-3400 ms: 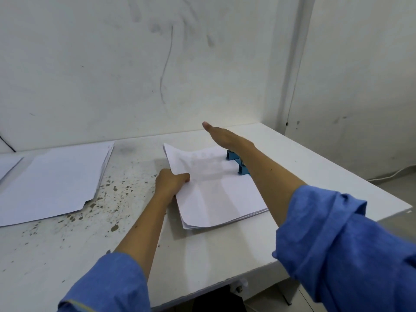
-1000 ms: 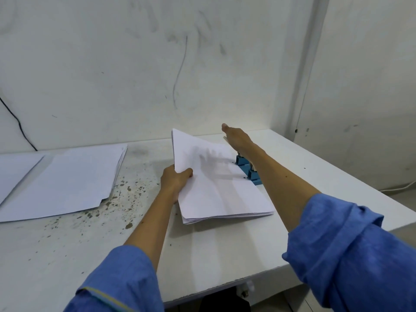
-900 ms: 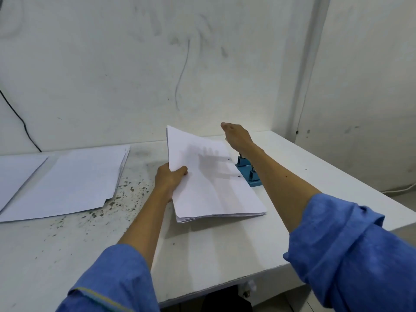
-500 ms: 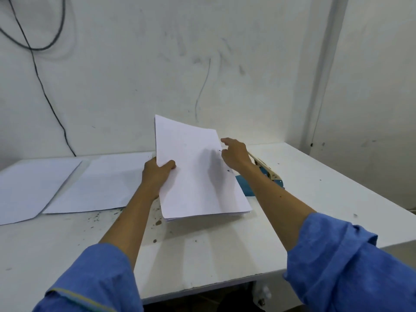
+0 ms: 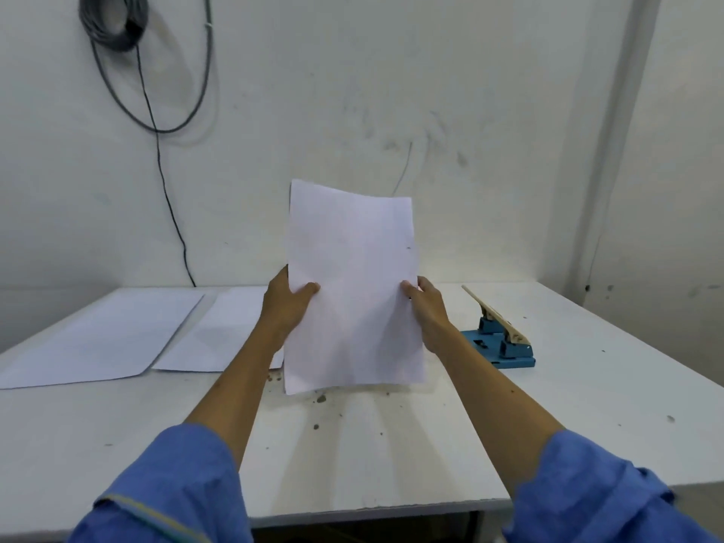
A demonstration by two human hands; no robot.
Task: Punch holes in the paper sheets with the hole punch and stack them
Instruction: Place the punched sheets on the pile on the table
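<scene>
A bundle of white paper sheets stands upright on its lower edge on the white table. My left hand grips its left edge with the thumb in front. My right hand grips its right edge. A small dark hole shows near the bundle's right edge. The blue hole punch, with its cream lever raised, sits on the table to the right of my right hand, free of paper.
Two flat stacks of white paper lie at the left: one far left, one beside it, partly behind my left arm. Brown specks dot the table below the bundle. A grey cable coil hangs on the wall.
The bundle was pulled out of the hole punch, lifted and stood upright. My right hand left the punch lever and took the bundle's right edge. The lever sprang up.
</scene>
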